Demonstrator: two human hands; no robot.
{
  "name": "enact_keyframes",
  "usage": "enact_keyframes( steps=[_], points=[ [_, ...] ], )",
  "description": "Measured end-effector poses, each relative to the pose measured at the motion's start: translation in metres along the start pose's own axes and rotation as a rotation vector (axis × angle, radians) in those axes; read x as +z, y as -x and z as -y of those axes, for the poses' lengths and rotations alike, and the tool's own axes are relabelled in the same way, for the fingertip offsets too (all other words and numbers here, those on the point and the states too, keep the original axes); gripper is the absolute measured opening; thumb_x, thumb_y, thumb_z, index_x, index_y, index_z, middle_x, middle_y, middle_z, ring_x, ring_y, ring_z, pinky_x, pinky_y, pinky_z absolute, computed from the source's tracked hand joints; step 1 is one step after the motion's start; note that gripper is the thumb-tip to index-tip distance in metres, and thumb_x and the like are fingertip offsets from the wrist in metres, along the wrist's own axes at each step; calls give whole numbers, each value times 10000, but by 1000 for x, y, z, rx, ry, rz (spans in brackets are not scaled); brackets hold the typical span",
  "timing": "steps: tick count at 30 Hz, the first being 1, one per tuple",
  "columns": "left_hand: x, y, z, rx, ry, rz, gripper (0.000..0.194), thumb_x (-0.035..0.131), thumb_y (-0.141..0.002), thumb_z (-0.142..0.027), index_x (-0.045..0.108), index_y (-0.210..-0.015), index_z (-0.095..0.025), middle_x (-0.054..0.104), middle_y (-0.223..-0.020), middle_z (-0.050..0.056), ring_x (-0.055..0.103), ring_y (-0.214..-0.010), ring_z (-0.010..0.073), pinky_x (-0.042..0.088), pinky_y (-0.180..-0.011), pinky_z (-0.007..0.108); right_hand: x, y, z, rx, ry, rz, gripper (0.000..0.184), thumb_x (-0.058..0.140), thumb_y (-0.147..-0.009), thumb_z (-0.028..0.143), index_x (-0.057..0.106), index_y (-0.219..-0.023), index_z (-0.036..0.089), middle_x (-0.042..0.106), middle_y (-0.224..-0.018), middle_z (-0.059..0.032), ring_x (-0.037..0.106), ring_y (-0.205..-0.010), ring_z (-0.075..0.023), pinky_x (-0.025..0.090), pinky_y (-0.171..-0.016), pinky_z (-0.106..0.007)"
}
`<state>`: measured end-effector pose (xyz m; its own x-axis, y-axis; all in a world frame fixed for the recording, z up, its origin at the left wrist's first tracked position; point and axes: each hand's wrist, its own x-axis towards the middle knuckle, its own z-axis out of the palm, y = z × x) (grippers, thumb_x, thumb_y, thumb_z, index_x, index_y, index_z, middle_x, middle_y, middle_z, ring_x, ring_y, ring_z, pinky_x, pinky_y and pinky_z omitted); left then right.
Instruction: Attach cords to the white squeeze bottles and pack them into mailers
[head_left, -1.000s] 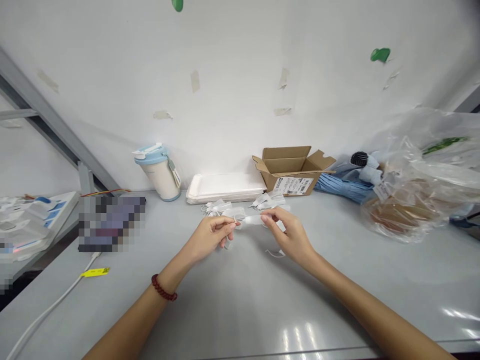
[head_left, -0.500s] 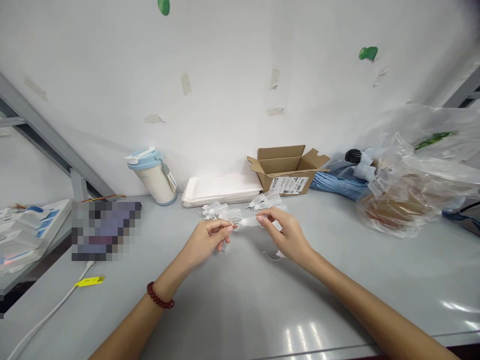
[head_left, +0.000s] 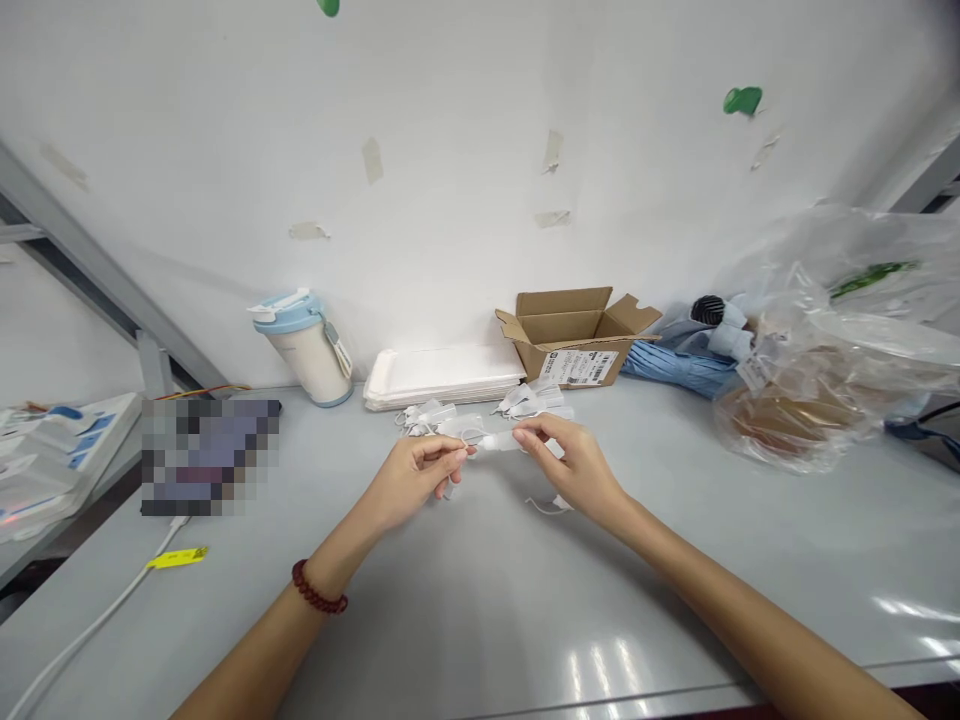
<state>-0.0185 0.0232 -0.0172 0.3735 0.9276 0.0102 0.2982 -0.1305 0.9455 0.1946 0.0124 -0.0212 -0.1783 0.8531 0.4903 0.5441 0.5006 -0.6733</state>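
Note:
My right hand pinches a small translucent white squeeze bottle by its right end, holding it sideways above the grey table. A thin tip points left from the bottle. At that tip are the pinched thumb and forefinger of my left hand, and a thin white loop shows just above. A small whitish piece pokes out below the left fingers; what it belongs to is hidden. Under my right hand lies a white piece with a curved strap. Behind the hands, several similar bottles lie in a loose group, with more bottles to their right.
Along the wall stand a blue-lidded tumbler, a stack of white trays and an open cardboard box. Folded blue fabric and a clear plastic bag are at right. A blurred dark device with a white cable lies left.
The camera view has shifted slightly. Both hands keep nearly the same pose around the bottle, with only slight movement at the fingertips.

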Motion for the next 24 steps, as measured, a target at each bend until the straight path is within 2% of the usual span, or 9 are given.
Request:
enact_keyframes(
  steps=[3,8,14,24],
  points=[
    [-1,1,1,12,-7,19,274,561,-795,-417,672,-757,-169,561,-614,-9,438,-451,76,407,-501,233,-2,-1,0,3,-1,21,269,462,-891,358,627,-768,184,627,-683,-19,528,-616,-129,406,-593,-240],
    [-1,2,-3,30,-30,28,285,545,-810,-407,635,-699,-161,530,-594,-15,437,-461,77,392,-502,229,-6,-2,3,-3,9,66,290,461,-890,379,620,-746,184,596,-641,-11,506,-597,-127,391,-568,-238],
    [1,4,-1,5,-64,40,280,534,-812,-404,667,-818,-157,543,-632,-5,446,-487,89,400,-498,230,-9,-3,3,13,22,126,283,471,-885,377,641,-767,185,621,-661,-19,526,-607,-135,391,-539,-239],
    [4,7,-2,50,-216,20,278,484,-838,-359,666,-810,-151,578,-668,14,479,-566,117,405,-528,225,-2,1,4,-29,45,104,299,455,-903,352,626,-739,169,575,-620,-6,482,-579,-117,375,-563,-237]
  ],
)
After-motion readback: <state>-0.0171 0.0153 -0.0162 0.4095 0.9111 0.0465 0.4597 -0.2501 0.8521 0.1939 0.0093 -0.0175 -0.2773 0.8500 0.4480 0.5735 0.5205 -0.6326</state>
